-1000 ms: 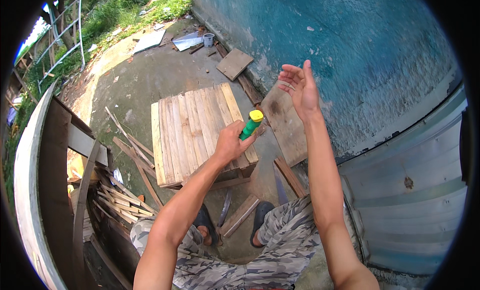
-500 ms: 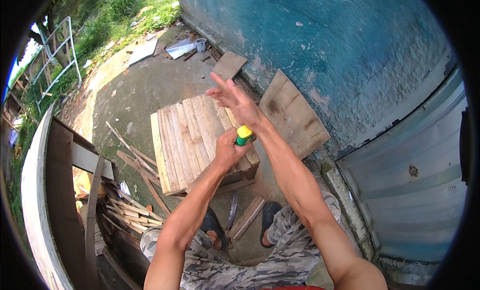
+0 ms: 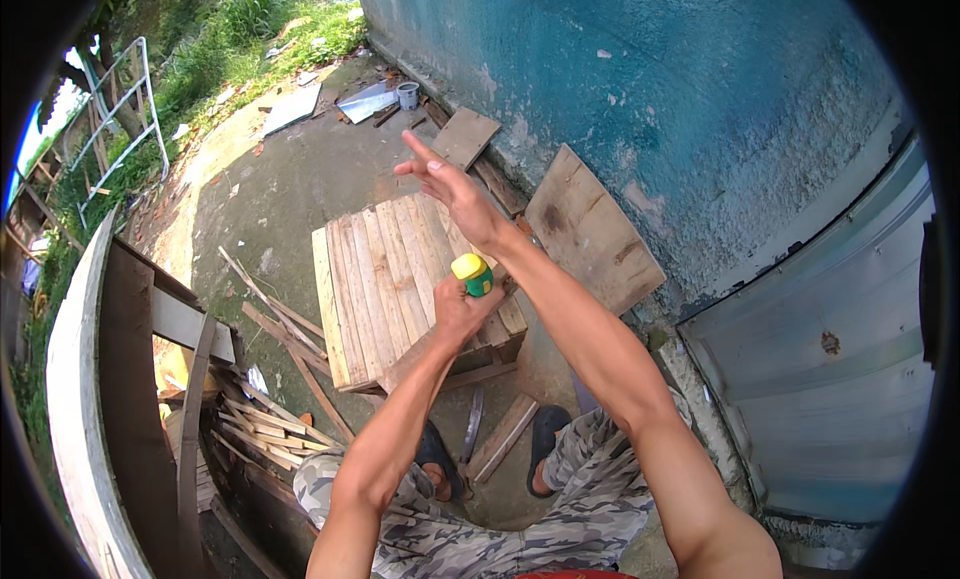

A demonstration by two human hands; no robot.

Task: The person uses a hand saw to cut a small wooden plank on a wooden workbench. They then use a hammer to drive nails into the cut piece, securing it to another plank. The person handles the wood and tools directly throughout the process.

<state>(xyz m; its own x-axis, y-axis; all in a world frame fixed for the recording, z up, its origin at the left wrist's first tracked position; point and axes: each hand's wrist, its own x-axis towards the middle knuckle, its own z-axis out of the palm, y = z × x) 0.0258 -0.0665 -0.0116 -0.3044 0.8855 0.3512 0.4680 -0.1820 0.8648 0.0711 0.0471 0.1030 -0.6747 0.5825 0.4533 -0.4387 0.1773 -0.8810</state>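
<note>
My left hand (image 3: 462, 307) is closed around a green handle with a yellow end (image 3: 473, 273). What kind of tool it belongs to cannot be made out, since my fist and forearm cover the rest. Just beyond it, my right hand (image 3: 458, 197) is stretched out with fingers extended, holding nothing, and its wrist passes close to the handle. Below both hands stands a low box-like wooden piece (image 3: 372, 269) topped with pale planks side by side. My arms hide part of its right side and near edge.
Between my feet lie a short wood block (image 3: 503, 439) and a dark curved strip (image 3: 473, 424). Loose sticks (image 3: 285, 329) and a pile of slats (image 3: 270, 429) are at left. Plywood (image 3: 590, 229) leans on the blue wall (image 3: 650, 89). A grey bucket (image 3: 408, 96) stands farther off.
The handle has tilted, so its yellow end points more up and left. My right hand has shifted slightly left and farther away, fingers still extended. The view has moved a little.
</note>
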